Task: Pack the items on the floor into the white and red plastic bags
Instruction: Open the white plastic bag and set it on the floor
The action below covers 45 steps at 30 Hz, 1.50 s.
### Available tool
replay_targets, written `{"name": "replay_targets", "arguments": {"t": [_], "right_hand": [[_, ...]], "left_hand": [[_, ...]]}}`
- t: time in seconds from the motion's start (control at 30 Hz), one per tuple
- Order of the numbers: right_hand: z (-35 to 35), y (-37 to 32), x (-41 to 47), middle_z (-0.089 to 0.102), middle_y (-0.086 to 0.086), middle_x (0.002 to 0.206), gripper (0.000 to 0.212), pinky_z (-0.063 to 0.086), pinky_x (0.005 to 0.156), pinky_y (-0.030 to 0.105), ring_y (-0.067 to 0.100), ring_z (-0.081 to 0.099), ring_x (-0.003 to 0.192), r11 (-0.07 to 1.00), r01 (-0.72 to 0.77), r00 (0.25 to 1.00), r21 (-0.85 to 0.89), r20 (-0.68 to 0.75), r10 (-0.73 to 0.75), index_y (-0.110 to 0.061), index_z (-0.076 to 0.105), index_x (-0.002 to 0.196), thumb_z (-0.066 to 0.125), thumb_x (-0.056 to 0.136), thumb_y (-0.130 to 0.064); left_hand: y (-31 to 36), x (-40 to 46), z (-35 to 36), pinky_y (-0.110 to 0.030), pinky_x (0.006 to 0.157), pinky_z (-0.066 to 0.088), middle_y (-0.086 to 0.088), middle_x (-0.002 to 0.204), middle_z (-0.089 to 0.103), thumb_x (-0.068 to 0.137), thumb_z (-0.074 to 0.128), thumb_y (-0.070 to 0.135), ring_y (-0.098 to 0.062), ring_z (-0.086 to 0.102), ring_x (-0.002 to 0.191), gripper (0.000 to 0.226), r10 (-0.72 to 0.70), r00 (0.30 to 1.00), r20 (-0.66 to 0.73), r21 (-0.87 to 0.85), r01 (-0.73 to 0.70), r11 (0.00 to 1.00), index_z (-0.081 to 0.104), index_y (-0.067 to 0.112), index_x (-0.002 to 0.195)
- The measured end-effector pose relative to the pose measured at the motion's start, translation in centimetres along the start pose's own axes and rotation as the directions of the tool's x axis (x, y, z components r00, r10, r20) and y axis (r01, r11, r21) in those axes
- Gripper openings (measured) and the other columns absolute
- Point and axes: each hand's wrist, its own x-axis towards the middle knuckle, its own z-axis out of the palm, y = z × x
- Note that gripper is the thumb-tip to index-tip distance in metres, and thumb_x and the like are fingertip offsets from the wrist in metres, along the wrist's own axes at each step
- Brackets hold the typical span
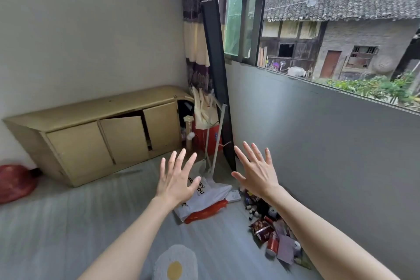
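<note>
A white plastic bag (205,196) with black lettering lies flat on the grey floor, with a red plastic bag (208,211) partly under its near edge. Along the right wall lies a pile of several small items (271,229): bottles, a red can, snack packets, a purple pouch. A small white box (233,196) rests beside the white bag. My left hand (176,177) is held out above the white bag, fingers spread, holding nothing. My right hand (256,169) is spread open above the far end of the pile, also empty.
A low beige cabinet (97,134) with one door ajar stands against the far wall. In the corner lean a dark board (216,75), white poles and a red bag of sticks (208,138). Another red bag (14,182) sits at far left. An egg-shaped mat (175,263) lies near me.
</note>
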Motion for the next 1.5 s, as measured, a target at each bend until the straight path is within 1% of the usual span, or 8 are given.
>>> {"name": "replay_targets", "arguments": {"t": [0.13,0.53,0.73,0.97,1.07,1.17,1.37,1.5], "right_hand": [[1.9,1.0,5.9,0.01,0.006,0.157,0.073,0.001,0.114,0.053,0.028,0.006,0.145,0.997,-0.063,0.998,0.042,-0.006,0.064,-0.029,0.009,0.147,0.045,0.088,-0.053],[10.5,5.5,17.1,0.01,0.006,0.157,0.07,0.001,0.114,0.052,0.026,0.005,0.145,0.956,-0.288,0.957,0.064,0.048,0.285,-0.027,0.009,0.147,0.04,0.09,-0.053],[15.0,10.6,19.0,0.012,0.005,0.157,0.069,0.003,0.115,0.051,0.025,0.007,0.145,0.898,-0.437,0.897,0.055,0.104,0.43,-0.027,0.01,0.147,0.039,0.091,-0.054],[21.2,17.5,21.8,0.031,0.01,0.15,0.067,0.017,0.111,0.055,0.03,0.026,0.14,0.847,-0.53,0.84,0.052,0.174,0.514,-0.023,0.026,0.144,0.041,0.086,-0.054],[24.7,20.3,22.9,0.019,0.007,0.155,0.068,0.008,0.115,0.049,0.025,0.013,0.144,0.811,-0.575,0.809,0.102,0.219,0.546,-0.025,0.016,0.147,0.041,0.09,-0.052],[29.1,22.5,23.7,0.017,0.005,0.155,0.068,0.007,0.116,0.048,0.024,0.01,0.145,0.768,-0.628,0.765,0.13,0.286,0.577,-0.025,0.015,0.147,0.044,0.09,-0.05],[39.4,24.7,24.2,0.048,0.01,0.139,0.061,0.028,0.108,0.054,0.028,0.042,0.131,0.782,-0.623,0.733,0.011,0.356,0.579,-0.015,0.043,0.136,0.061,0.083,-0.039],[46.4,24.4,25.6,0.048,0.011,0.139,0.061,0.026,0.109,0.052,0.028,0.042,0.131,0.763,-0.645,0.709,0.026,0.391,0.586,-0.014,0.043,0.136,0.061,0.083,-0.037]], "left_hand": [[-1.7,7.1,1.0,-0.046,0.113,-0.009,-0.003,0.156,-0.001,0.079,0.01,0.059,-0.024,-0.007,0.143,0.074,0.019,1.0,-0.013,-0.028,-0.02,0.999,0.0,0.032,0.146],[-4.2,23.3,10.9,-0.047,0.113,-0.004,-0.004,0.156,0.006,0.071,0.001,0.062,-0.025,-0.002,0.143,0.082,0.181,0.981,0.069,-0.123,-0.171,0.978,0.007,0.03,0.147],[-1.0,29.7,15.8,-0.044,0.113,-0.007,-0.003,0.156,0.002,0.07,-0.003,0.061,-0.023,-0.005,0.143,0.083,0.283,0.946,0.161,-0.145,-0.261,0.954,0.004,0.03,0.147],[4.1,37.5,22.7,-0.047,0.11,0.007,-0.008,0.149,0.03,0.083,0.021,0.054,-0.029,0.022,0.14,0.068,0.383,0.901,0.203,-0.174,-0.351,0.92,0.03,0.023,0.143],[6.1,40.3,26.7,-0.047,0.113,0.007,-0.007,0.152,0.025,0.082,0.018,0.056,-0.028,0.017,0.141,0.071,0.36,0.892,0.275,-0.24,-0.299,0.924,0.027,0.024,0.144],[7.3,42.0,31.9,-0.05,0.113,0.01,-0.009,0.152,0.024,0.08,0.014,0.057,-0.029,0.016,0.141,0.074,0.343,0.865,0.366,-0.257,-0.26,0.931,0.027,0.022,0.144],[6.5,43.8,42.1,-0.054,0.11,0.019,-0.013,0.149,0.031,0.081,0.018,0.053,-0.035,0.024,0.138,0.071,0.37,0.78,0.505,-0.241,-0.285,0.928,0.034,0.019,0.141],[3.9,44.8,48.5,-0.046,0.114,0.001,-0.008,0.155,0.011,0.078,0.007,0.057,-0.028,0.004,0.143,0.076,0.39,0.743,0.543,-0.247,-0.303,0.92,0.017,0.024,0.146]]}}
